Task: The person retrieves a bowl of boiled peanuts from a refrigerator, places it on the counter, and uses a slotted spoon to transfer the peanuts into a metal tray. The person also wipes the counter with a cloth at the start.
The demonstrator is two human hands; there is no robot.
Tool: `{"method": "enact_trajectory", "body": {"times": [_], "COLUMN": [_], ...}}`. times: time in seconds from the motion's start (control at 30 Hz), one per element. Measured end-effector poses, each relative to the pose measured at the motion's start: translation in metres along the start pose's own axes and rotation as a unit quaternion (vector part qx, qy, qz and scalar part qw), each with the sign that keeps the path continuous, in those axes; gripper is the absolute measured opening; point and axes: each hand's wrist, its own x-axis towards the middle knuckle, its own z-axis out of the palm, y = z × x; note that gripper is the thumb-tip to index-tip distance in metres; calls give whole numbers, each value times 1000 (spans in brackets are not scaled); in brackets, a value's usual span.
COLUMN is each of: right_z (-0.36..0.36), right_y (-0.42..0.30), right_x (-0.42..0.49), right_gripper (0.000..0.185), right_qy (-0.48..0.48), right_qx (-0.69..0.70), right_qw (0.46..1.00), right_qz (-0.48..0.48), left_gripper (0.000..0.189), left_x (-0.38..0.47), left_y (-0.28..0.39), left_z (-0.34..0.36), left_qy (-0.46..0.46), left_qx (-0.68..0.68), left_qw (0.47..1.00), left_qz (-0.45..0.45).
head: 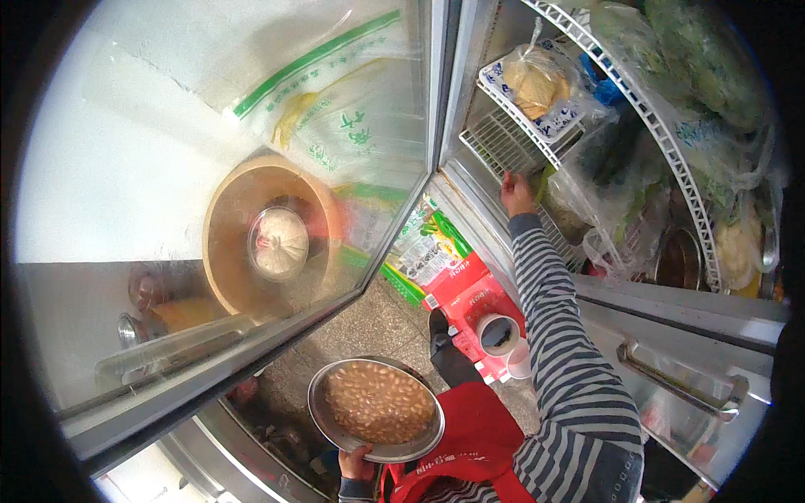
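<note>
My left hand [356, 464] grips the near rim of a round metal bowl [377, 457], which I hold level in front of my red apron [481, 412]. Peanuts or beans [380, 399] in brownish liquid fill much of it. My right hand [517, 193] reaches into a glass-door refrigerator, by a white wire shelf [503, 139]. Its fingers are curled, and whether they touch the wire or hold anything is unclear. Above that hand, a white-and-blue tray [494, 75] carries a clear bag of yellowish flat food [534, 82].
The open glass door [377, 188] stands on my left; behind it shows a tan tub [214, 232]. Bagged greens [698, 75] fill the upper right shelf. A metal handle [679, 383] projects from the right door. Red cartons [465, 295] and a white container [499, 334] are on the floor.
</note>
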Motion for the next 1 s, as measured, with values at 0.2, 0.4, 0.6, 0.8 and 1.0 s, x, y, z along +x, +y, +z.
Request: {"method": "enact_trajectory", "body": {"times": [0.2, 0.4, 0.6, 0.8, 1.0], "right_z": [10, -4, -87, -203, -307], "right_y": [2, 22, 31, 9, 16], "right_x": [-23, -89, -230, -405, -506], "right_gripper": [12, 12, 39, 25, 21], "right_qy": [41, 36, -24, -8, -144], "right_qx": [-132, -170, -292, -413, -638], "right_qw": [989, 983, 955, 911, 751], "right_qz": [-43, -63, -38, -1, 91], "left_gripper": [67, 67, 69, 64, 61], "left_x": [-7, -12, -27, -59, -108], "left_y": [6, 11, 12, 14, 17], "left_z": [3, -20, -51, -102, -173], "left_qy": [6, -3, -28, -4, -15], "left_qx": [-20, -23, -98, -149, -198], "left_qw": [999, 999, 992, 987, 975], "left_qz": [26, 39, 70, 66, 99]}}
